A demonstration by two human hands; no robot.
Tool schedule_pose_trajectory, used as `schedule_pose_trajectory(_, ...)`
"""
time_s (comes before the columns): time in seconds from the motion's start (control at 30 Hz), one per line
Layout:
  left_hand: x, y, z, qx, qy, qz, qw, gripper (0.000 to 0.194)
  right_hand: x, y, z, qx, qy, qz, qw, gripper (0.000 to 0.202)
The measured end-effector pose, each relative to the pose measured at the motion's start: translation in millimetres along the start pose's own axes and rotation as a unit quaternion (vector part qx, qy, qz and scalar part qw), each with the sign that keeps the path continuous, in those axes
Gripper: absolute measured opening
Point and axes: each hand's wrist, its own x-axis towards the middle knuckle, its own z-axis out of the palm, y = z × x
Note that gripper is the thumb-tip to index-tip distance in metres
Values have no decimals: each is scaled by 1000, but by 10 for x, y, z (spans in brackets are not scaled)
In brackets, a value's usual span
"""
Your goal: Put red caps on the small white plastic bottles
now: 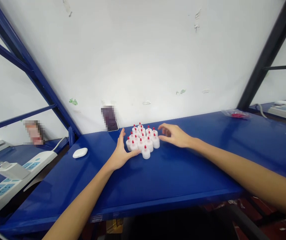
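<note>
Several small white bottles [141,144] with red pointed tips stand upright in a tight cluster on the blue table [158,180]. One bottle [146,154] sits at the near edge of the group. At the cluster's left side is my left hand [120,154], thumb and fingers spread apart; its thumb reaches along the front, close to the nearest bottles. On the other side my right hand [174,135] has its fingers curved and apart, nearly at the right-hand bottles. Neither hand holds a bottle. Whether the fingertips touch any of them, I cannot tell.
A phone [112,126] leans on the white wall behind the bottles. To the left lie a white earbud case [80,153] and a power strip [30,170]. A clear bag with red pieces [238,114] rests at the back right. Blue and dark frame posts [263,63] flank the table.
</note>
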Motion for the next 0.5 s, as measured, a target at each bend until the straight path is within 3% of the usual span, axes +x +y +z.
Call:
schedule_pose_trajectory(0.1, 15, -9, 29, -31, -49, -37, 998, 133, 16, 98, 130, -9, -67, 16, 998, 111)
schedule_pose_trajectory(0.17, 22, 10, 61, -17, -62, -26, 998, 137, 31, 123, 223, -33, -95, 27, 995, 127)
schedule_pose_trajectory(0.23, 34, 27, 93, 20, -66, -1, 998, 135, 57, 124, 283, -47, -102, 27, 993, 128)
schedule_pose_trajectory(0.33, 80, 25, 111, 74, -74, 34, 994, 121, 132, 110, 307, -58, -95, 7, 994, 113)
schedule_pose_trajectory(0.5, 293, -50, 73, 109, -69, 14, 992, 119, 337, 151, 328, -84, -95, -3, 992, 87)
